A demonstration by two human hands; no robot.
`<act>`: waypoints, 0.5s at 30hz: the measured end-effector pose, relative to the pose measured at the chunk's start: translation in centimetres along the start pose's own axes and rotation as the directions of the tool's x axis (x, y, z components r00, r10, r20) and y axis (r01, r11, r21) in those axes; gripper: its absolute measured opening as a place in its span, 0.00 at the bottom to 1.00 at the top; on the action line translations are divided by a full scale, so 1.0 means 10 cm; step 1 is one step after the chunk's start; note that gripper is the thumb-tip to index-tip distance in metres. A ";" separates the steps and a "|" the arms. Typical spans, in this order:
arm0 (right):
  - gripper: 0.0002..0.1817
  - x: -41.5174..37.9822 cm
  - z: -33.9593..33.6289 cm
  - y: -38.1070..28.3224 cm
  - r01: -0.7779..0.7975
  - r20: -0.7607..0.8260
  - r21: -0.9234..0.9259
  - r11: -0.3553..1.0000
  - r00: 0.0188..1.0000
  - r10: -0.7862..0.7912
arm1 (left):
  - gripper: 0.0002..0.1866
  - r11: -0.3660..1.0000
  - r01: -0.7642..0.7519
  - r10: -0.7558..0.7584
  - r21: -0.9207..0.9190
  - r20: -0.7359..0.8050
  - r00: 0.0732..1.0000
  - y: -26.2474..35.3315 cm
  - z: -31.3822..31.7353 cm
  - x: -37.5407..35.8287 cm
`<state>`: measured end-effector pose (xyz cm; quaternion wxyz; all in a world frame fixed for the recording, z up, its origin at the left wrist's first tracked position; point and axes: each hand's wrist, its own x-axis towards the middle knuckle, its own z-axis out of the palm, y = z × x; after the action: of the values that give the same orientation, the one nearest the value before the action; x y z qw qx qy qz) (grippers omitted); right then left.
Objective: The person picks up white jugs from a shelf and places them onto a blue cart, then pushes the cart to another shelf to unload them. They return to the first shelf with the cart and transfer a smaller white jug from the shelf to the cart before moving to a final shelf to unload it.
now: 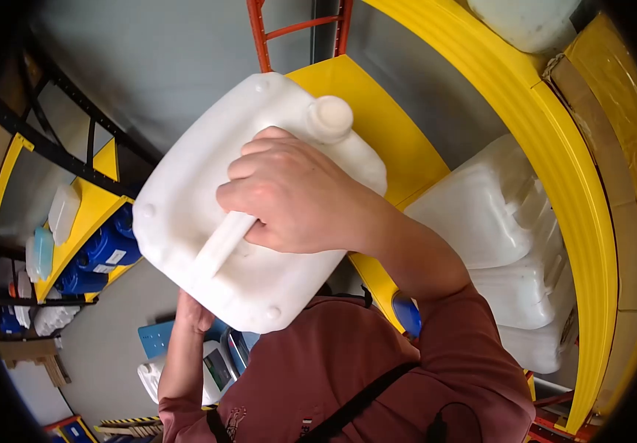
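Note:
A large white plastic jerrycan [178, 159] fills the middle of the head view, its top face with the round cap [331, 118] turned towards me. My right hand [289, 193] is closed round the moulded handle [222, 244], fingers wrapped over it. At the can's lower left edge, my left hand [197, 313] holds it from below and the side, its fingers hidden behind the can. The can is held up in front of my chest, over a yellow shelf surface [377, 125].
White jerrycans [473, 214] are stacked at the right beneath a yellow shelf beam [580, 199]. Red rack uprights [258, 37] rise at the back. On the left, a rack holds blue drums [104, 247] and smaller bottles. A white container [152, 376] stands low by my left arm.

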<state>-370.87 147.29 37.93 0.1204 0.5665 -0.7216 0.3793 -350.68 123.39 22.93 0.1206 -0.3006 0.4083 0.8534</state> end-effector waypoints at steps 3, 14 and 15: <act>0.08 -0.10 -0.31 0.31 -0.102 0.064 -0.126 0.987 0.992 0.110 | 0.43 0.995 0.095 -0.094 -0.006 0.125 0.988 0.17 0.46 0.61; 0.14 -0.35 -0.80 1.22 -0.421 0.084 -0.402 0.813 0.868 0.490 | 0.54 0.863 0.330 -0.471 0.383 0.373 0.799 0.69 1.45 2.34; 0.14 -0.42 -0.78 1.31 -0.441 0.067 -0.411 0.798 0.858 0.509 | 0.55 0.832 0.379 -0.524 0.405 0.350 0.777 0.66 1.50 2.47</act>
<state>-383.40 156.56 35.32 0.0656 0.3631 -0.9079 0.1989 -379.37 129.69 19.24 0.4605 -0.1635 0.4134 0.7683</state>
